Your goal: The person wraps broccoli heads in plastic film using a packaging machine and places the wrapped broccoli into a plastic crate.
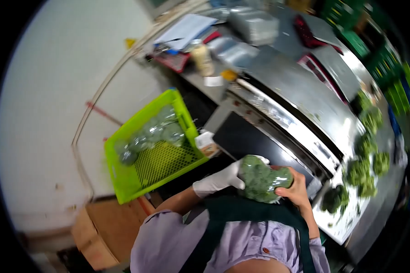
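A head of broccoli in clear shiny film is held between my two hands, close to my apron at the lower middle. My left hand, in a white glove, grips its left side. The bare right hand has its fingers wrapped round the right side, thumb on the front. To the left, a lime-green crate contains several film-wrapped green heads at its far side. Beyond the held broccoli is a wrapping machine with a black plate.
Loose broccoli lies on the steel table at right, beside a white cutting board. A cardboard box stands lower left. A bottle, papers and plastic packs occupy the back. Green crates stand far right.
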A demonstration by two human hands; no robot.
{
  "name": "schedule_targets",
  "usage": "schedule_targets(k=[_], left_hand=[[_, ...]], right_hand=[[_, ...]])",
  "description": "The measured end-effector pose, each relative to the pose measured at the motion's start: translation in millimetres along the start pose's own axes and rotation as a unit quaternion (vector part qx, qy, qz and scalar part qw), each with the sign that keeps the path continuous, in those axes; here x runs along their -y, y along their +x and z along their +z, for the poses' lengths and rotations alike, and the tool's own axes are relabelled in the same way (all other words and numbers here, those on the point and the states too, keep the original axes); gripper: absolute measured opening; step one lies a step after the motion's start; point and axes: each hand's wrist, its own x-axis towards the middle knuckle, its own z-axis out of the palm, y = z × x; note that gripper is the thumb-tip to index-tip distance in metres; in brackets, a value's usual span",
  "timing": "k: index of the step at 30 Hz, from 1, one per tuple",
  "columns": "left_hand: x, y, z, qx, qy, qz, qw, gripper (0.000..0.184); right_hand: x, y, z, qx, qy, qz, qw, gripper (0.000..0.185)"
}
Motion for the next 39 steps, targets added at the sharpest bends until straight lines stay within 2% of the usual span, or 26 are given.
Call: schedule_targets(k=[2, 4, 7, 8, 10, 11, 12, 14, 15, 16, 18, 19, 20, 22, 24, 26, 27, 28, 30, 31, 34, 35, 37, 38, 39], left_hand=[[-0.3, -16.2, -5.0, -0.074, 0.056, -0.023, 0.995, 0.096], [-17.8, -29.9, -2.1, -0.179, 0.029, -0.030, 0.983, 0.081], [-29.6, -53.0, -17.1, -0.256, -0.011, 0.030, 0.966, 0.077], [-33.5, -64.8, -23.2, -0.260, -0.049, 0.091, 0.960, 0.058], [-48.4, -91.8, -30.2, -0.368, -0.130, 0.139, 0.910, 0.058], [-55.3, -111.4, -41.8, -0.390, -0.149, 0.153, 0.896, 0.059], [-60.8, -134.5, -60.5, -0.410, -0.167, 0.166, 0.881, 0.060], [-61.6, -188.1, -114.3, -0.478, -0.131, 0.184, 0.849, 0.055], [-58.8, -214.1, -137.4, -0.509, -0.114, 0.183, 0.833, 0.056], [-55.5, -239.3, -161.9, -0.538, -0.096, 0.182, 0.817, 0.057], [-37.7, -289.0, -217.9, -0.616, -0.032, 0.126, 0.777, 0.048], [-42.5, -296.7, -222.2, -0.606, -0.011, 0.132, 0.784, 0.040], [-42.7, -306.0, -232.6, -0.607, -0.014, 0.132, 0.784, 0.040], [-32.9, -322.6, -268.2, -0.635, 0.036, 0.054, 0.770, 0.037], [-42.6, -314.8, -286.6, -0.632, 0.041, 0.030, 0.774, 0.037], [-54.7, -294.5, -293.8, -0.604, 0.072, -0.074, 0.790, 0.039], [-63.2, -279.6, -290.3, -0.620, 0.072, -0.087, 0.777, 0.042], [-75.0, -260.7, -285.2, -0.608, 0.082, -0.082, 0.785, 0.045], [-73.1, -256.6, -313.1, -0.599, 0.145, -0.099, 0.781, 0.048], [-69.0, -262.1, -338.8, -0.563, 0.123, -0.157, 0.802, 0.050], [-63.1, -264.3, -358.6, -0.521, 0.303, -0.225, 0.766, 0.057], [-61.9, -264.0, -354.0, -0.520, 0.301, -0.229, 0.766, 0.057], [-60.7, -265.3, -339.0, -0.544, 0.381, -0.178, 0.726, 0.066], [-63.7, -265.6, -330.2, -0.541, 0.384, -0.183, 0.725, 0.066], [-66.0, -266.6, -319.4, -0.580, 0.471, -0.201, 0.634, 0.069]], right_hand=[[3.4, 18.3, 15.8, -0.022, 0.106, 0.050, 0.993, 0.062], [14.0, 41.0, 30.8, -0.009, 0.064, 0.040, 0.997, 0.063], [25.5, 72.4, 61.6, 0.024, 0.010, -0.055, 0.998, 0.072], [27.8, 81.3, 70.5, 0.044, -0.001, -0.096, 0.994, 0.069], [47.6, 84.0, 86.2, 0.050, 0.037, -0.004, 0.998, 0.066], [38.5, 90.5, 87.0, 0.066, -0.023, -0.048, 0.996, 0.059], [36.6, 93.2, 86.8, 0.073, -0.026, -0.048, 0.996, 0.059], [32.2, 95.9, 86.6, 0.118, -0.021, 0.026, 0.993, 0.051], [25.1, 97.2, 87.8, 0.118, -0.013, 0.020, 0.993, 0.042], [19.0, 99.5, 87.8, 0.121, -0.014, 0.021, 0.992, 0.042], [9.1, 101.1, 88.5, 0.141, -0.025, 0.090, 0.986, 0.037], [7.1, 101.5, 91.3, 0.151, -0.038, 0.116, 0.981, 0.033], [-0.4, 102.2, 91.4, 0.166, -0.037, 0.134, 0.976, 0.031], [-2.5, 102.1, 98.1, 0.180, -0.052, 0.147, 0.971, 0.028], [-6.2, 103.3, 104.3, 0.187, -0.063, 0.157, 0.968, 0.026], [-10.1, 104.5, 109.6, 0.187, -0.074, 0.164, 0.966, 0.025], [-8.8, 104.9, 113.6, 0.177, -0.070, 0.167, 0.967, 0.024], [-9.8, 105.6, 115.3, 0.175, -0.073, 0.171, 0.967, 0.024], [-12.0, 107.1, 117.8, 0.161, -0.116, 0.172, 0.965, 0.022], [-8.8, 107.8, 119.5, 0.152, -0.107, 0.181, 0.966, 0.021], [-9.9, 110.0, 120.6, 0.137, -0.099, 0.179, 0.969, 0.021], [-11.1, 110.1, 120.5, 0.136, -0.097, 0.184, 0.969, 0.021], [-14.0, 111.1, 120.9, 0.126, -0.082, 0.182, 0.972, 0.022], [-15.9, 111.7, 121.2, 0.124, -0.077, 0.184, 0.972, 0.022], [-17.8, 112.1, 120.9, 0.123, -0.070, 0.187, 0.972, 0.022]])
